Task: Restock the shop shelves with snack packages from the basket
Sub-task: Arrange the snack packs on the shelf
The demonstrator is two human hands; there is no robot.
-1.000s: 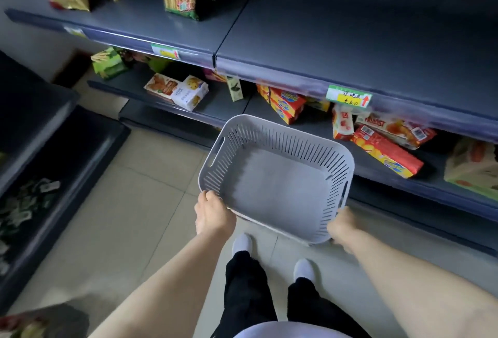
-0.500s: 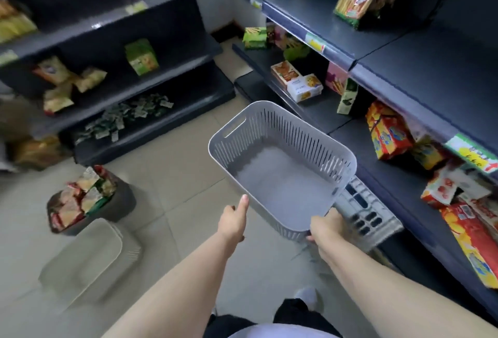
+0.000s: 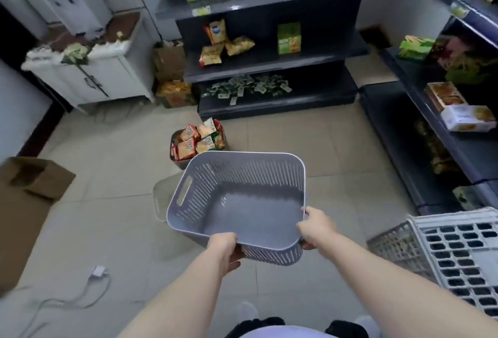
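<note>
I carry an empty grey slotted basket in front of me above the floor. My left hand grips its near rim and my right hand grips its near right corner. Beyond it on the floor stands a dark bin full of snack packages. Dark shelves ahead hold a few snack bags, a green box and small scattered packets. More shelves on the right carry boxes and bags.
A pale basket lies on the floor, partly hidden behind the grey one. A white crate stands at the right. A cardboard box sits at the left, a white cabinet at the back left, and a cable lies on the tiles.
The view has swung left, from the right-hand shelves to the aisle and the far shelf unit. The empty basket stays held in both hands; my left hand now clasps the rim.
</note>
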